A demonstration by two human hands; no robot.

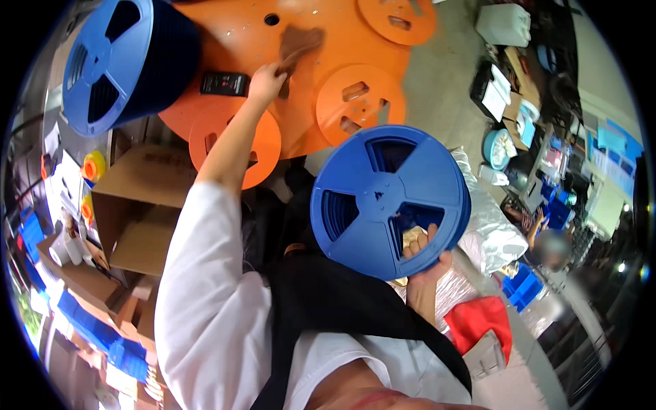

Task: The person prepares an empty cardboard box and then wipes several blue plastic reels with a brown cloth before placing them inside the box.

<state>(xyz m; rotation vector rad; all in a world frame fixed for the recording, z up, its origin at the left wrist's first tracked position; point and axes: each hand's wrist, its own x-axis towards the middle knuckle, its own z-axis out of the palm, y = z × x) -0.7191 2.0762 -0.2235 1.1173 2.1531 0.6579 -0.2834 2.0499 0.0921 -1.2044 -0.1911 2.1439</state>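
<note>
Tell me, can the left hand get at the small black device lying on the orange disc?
Probably yes. The left hand is stretched over the large orange disc holding a brown cloth, and the black device lies just beside it with nothing between. The hand would have to drop the cloth first.

**Blue Reels, Orange Discs**

A bright blue reel (389, 201) sits mid-frame, with a second blue reel stack (113, 61) at upper left, its side a darker navy. The large disc (239, 41) along the top is orange, speckled with small pale marks, as are the smaller orange discs (360, 102) on it. The rag (299, 46) is brown. A black device (224, 84) lies on the orange. The sleeve (205, 294) is white, the strap (355, 304) black. At lower right, a red cloth (482, 321) lies beside silver foil (482, 232).
</note>
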